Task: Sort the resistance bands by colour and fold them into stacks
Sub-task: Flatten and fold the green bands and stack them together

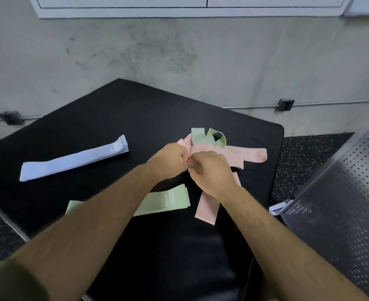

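A flat stack of lavender bands (74,158) lies at the left of the black padded bench (118,109). Near the front lies a folded stack of pale green bands (166,200), partly hidden by my left forearm. At the right is a loose tangle of pink bands (244,153) with a curled green band (209,137) on top of it. One pink band (207,208) trails toward me. My left hand (168,161) and my right hand (211,172) meet over the tangle, both pinching pink band material between the fingers.
The bench stands on speckled rubber flooring (305,161) against a concrete wall (157,51). A perforated metal panel (342,203) rises at the right, close to the bench corner. A lavender strip (277,208) lies at its foot.
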